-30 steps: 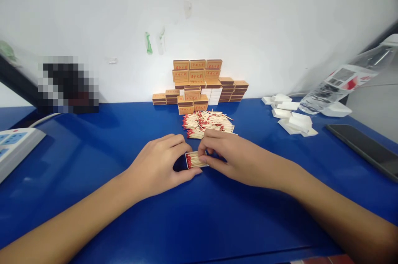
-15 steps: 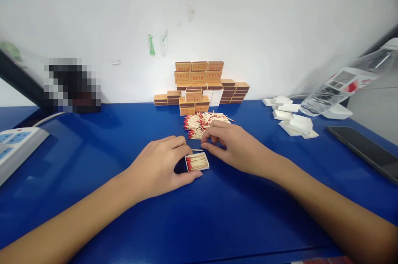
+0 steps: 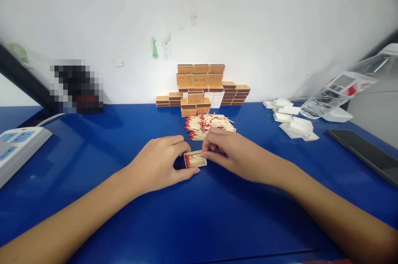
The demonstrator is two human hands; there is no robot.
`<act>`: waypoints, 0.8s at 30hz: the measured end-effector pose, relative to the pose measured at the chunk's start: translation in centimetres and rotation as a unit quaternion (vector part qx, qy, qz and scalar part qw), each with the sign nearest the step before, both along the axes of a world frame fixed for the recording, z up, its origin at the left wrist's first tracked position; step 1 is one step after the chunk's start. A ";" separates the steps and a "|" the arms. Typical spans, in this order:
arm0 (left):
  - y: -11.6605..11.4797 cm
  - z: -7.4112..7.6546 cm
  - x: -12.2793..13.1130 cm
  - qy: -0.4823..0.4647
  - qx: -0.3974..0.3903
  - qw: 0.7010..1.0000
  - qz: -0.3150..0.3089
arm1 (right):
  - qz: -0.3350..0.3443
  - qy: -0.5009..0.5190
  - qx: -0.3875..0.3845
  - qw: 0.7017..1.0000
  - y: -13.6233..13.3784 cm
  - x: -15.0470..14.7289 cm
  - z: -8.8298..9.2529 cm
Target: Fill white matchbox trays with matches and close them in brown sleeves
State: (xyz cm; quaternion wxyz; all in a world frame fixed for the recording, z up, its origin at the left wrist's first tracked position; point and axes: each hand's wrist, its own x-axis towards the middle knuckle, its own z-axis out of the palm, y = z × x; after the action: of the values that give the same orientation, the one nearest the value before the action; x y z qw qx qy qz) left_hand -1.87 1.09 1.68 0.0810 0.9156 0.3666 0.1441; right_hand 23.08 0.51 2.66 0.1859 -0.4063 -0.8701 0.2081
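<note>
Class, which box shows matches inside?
The white tray between the left hand and right hand: its red-tipped matches show; the stacked matchboxes show none.

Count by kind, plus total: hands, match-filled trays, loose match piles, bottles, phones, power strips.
Bare hands, left hand and right hand: 2
Small white rectangular tray of red-tipped matches: 1
Loose pile of red-tipped wooden matches: 1
Clear plastic labelled bottle: 1
Dark flat rectangular phone: 1
White plastic power strip with blue panels: 1
Total: 7
</note>
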 end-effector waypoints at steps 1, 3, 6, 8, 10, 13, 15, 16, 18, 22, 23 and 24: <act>0.0 0.0 0.0 0.001 0.000 1.000 0.003 | 0.005 0.000 -0.001 1.000 -0.1 -0.2 -0.1; 0.0 -0.1 0.0 0.004 0.005 1.000 0.005 | -0.008 0.011 0.013 1.000 0.1 -0.5 -0.5; 0.0 -0.1 0.0 0.012 0.006 1.000 0.002 | -0.067 0.026 0.070 0.995 1.0 -0.7 -1.2; 0.0 -0.1 0.0 0.012 0.002 1.000 0.000 | -0.092 0.008 0.101 0.991 1.8 -0.7 -1.6; 0.0 -0.1 0.1 0.011 0.003 1.000 0.002 | -0.094 -0.023 0.112 0.989 2.4 -0.9 -2.0; -0.1 -0.1 0.1 0.012 0.006 1.000 0.002 | -0.086 -0.065 0.116 0.987 2.8 -1.1 -2.2; -0.1 -0.1 0.0 0.014 0.008 1.000 0.002 | -0.087 -0.093 0.111 0.986 2.8 -1.1 -2.1; -0.1 0.0 0.0 0.017 0.007 1.000 0.002 | -0.086 -0.107 0.103 0.985 2.7 -1.0 -1.9; -0.1 0.0 0.0 0.022 0.003 1.000 0.003 | -0.084 -0.139 0.085 0.983 2.5 -0.8 -1.6; -0.1 0.1 0.0 0.023 -0.011 1.000 0.005 | -0.080 -0.182 0.058 0.978 2.0 0.0 -1.0; 0.0 0.1 0.1 0.021 -0.013 1.000 0.006 | -0.082 -0.186 0.051 0.978 1.9 0.3 -0.8; 0.0 0.0 0.1 0.020 -0.014 1.000 0.007 | -0.083 -0.186 0.042 0.978 1.9 0.6 -0.7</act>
State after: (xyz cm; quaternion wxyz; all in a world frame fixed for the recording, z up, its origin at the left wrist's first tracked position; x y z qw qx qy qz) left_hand -1.79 1.08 1.72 0.0851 0.9144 0.3769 0.1209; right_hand 23.68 2.41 1.92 0.0541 -0.5009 -0.8605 0.0757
